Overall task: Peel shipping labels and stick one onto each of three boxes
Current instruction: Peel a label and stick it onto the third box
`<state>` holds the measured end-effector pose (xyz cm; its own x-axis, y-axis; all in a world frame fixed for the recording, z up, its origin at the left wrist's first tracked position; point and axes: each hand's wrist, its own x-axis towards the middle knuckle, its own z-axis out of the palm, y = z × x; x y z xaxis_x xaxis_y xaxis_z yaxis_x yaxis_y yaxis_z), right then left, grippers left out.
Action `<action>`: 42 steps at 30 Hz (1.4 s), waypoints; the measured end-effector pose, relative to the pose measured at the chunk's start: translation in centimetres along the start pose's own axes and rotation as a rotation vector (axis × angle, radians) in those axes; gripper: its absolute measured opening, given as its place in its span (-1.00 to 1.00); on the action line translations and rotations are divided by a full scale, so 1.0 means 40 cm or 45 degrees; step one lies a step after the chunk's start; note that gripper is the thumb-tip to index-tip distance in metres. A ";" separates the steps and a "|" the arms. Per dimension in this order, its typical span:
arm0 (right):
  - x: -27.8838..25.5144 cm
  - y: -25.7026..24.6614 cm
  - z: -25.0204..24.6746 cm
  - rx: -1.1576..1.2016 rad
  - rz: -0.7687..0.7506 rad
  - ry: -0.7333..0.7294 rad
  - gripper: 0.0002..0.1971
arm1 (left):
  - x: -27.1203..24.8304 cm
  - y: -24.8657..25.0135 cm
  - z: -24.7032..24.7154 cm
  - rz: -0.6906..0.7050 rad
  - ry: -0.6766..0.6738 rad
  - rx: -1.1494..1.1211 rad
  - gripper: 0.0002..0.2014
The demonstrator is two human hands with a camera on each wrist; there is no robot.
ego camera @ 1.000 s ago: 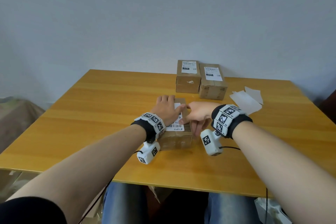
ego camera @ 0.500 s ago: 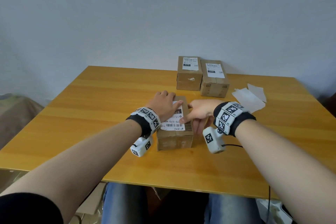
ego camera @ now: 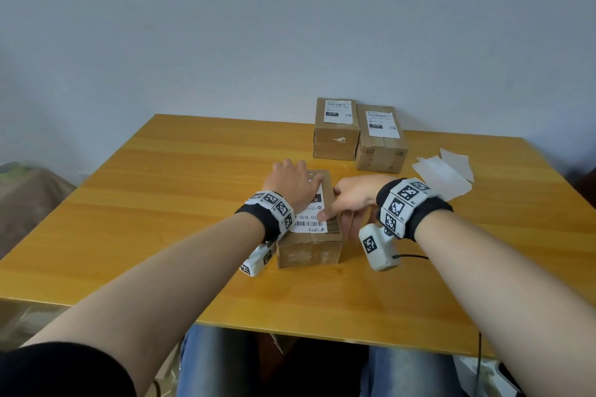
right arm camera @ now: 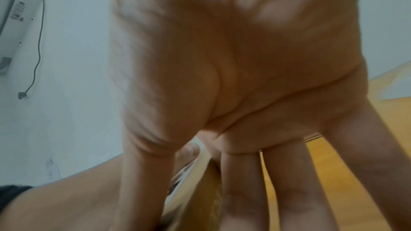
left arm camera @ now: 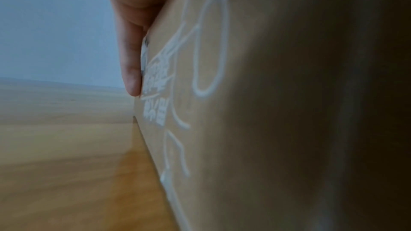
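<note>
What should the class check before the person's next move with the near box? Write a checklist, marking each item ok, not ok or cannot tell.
1. Label lies on top of the near box: ok.
2. Left hand rests flat on the label: ok.
3. Right hand has its thumb on the label's right edge and its fingers down the box's side: ok.
4. Label stuck smooth all over: cannot tell, the hands cover part.
5. Far left box and far right box already labelled: ok.

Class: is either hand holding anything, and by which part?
Nothing is gripped. The left hand presses flat on the label atop the near box; the right hand rests its thumb on the top, fingers down its right side.
</note>
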<state>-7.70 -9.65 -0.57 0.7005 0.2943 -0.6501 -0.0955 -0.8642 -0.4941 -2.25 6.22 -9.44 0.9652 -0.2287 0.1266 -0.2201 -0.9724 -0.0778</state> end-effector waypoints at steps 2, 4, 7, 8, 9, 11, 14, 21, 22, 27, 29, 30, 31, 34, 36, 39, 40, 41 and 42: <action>0.001 -0.004 -0.004 0.020 -0.013 -0.012 -0.81 | 0.002 -0.005 -0.009 0.110 -0.006 0.150 -0.35; 0.003 -0.005 -0.009 0.032 -0.017 -0.031 -0.82 | -0.002 -0.009 -0.025 0.184 -0.047 0.260 -0.64; 0.011 -0.003 -0.016 0.016 0.018 -0.059 -0.80 | 0.004 -0.014 -0.054 0.147 -0.080 0.199 -0.69; 0.012 0.000 -0.020 0.027 0.030 -0.068 -0.80 | 0.010 -0.013 -0.054 0.144 -0.060 0.210 -0.68; 0.011 -0.001 -0.022 0.033 0.030 -0.076 -0.80 | 0.016 -0.014 -0.053 0.136 -0.036 0.196 -0.67; 0.008 -0.007 -0.023 0.030 0.023 -0.087 -0.83 | 0.027 -0.018 -0.049 0.145 -0.044 0.174 -0.67; 0.003 -0.009 -0.024 0.025 0.003 -0.075 -0.86 | 0.046 -0.025 -0.040 0.129 -0.061 0.176 -0.69; 0.021 -0.004 -0.023 0.021 -0.064 -0.046 -0.71 | 0.077 -0.032 -0.031 0.065 -0.053 0.098 -0.63; 0.023 -0.002 -0.024 0.024 -0.068 -0.048 -0.72 | 0.082 -0.035 -0.026 0.057 -0.072 0.085 -0.61; 0.040 0.004 -0.027 0.053 -0.051 -0.069 -0.67 | 0.104 -0.041 -0.001 0.020 -0.031 -0.032 -0.43; 0.045 0.006 -0.029 0.054 -0.044 -0.079 -0.68 | 0.106 -0.042 -0.001 -0.045 0.001 -0.147 -0.41; 0.049 0.007 -0.029 0.058 -0.042 -0.082 -0.68 | 0.106 -0.042 -0.001 -0.063 0.013 -0.180 -0.40; 0.050 0.009 -0.030 0.065 -0.040 -0.088 -0.68 | 0.106 -0.042 -0.002 -0.074 0.019 -0.208 -0.39; 0.059 0.013 -0.029 0.069 -0.019 -0.111 -0.67 | 0.107 -0.045 -0.006 -0.113 0.009 -0.276 -0.40; 0.065 0.018 -0.026 0.060 0.008 -0.125 -0.65 | 0.102 -0.049 -0.013 -0.107 -0.007 -0.289 -0.41; 0.067 0.029 -0.018 0.035 0.030 -0.131 -0.50 | 0.091 -0.054 -0.022 -0.048 -0.038 -0.258 -0.45; 0.067 0.034 -0.015 0.022 0.034 -0.121 -0.44 | 0.088 -0.059 -0.023 -0.058 -0.052 -0.287 -0.39; 0.070 0.043 -0.013 0.010 0.039 -0.106 -0.36 | 0.086 -0.063 -0.022 -0.089 -0.061 -0.334 -0.30; 0.072 0.052 -0.011 -0.006 0.044 -0.089 -0.28 | 0.083 -0.068 -0.023 -0.131 -0.080 -0.371 -0.24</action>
<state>-5.55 -10.78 -3.23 0.6460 0.2920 -0.7052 -0.1152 -0.8760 -0.4683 1.45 8.08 -7.91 0.9894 -0.1334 0.0573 -0.1429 -0.9649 0.2204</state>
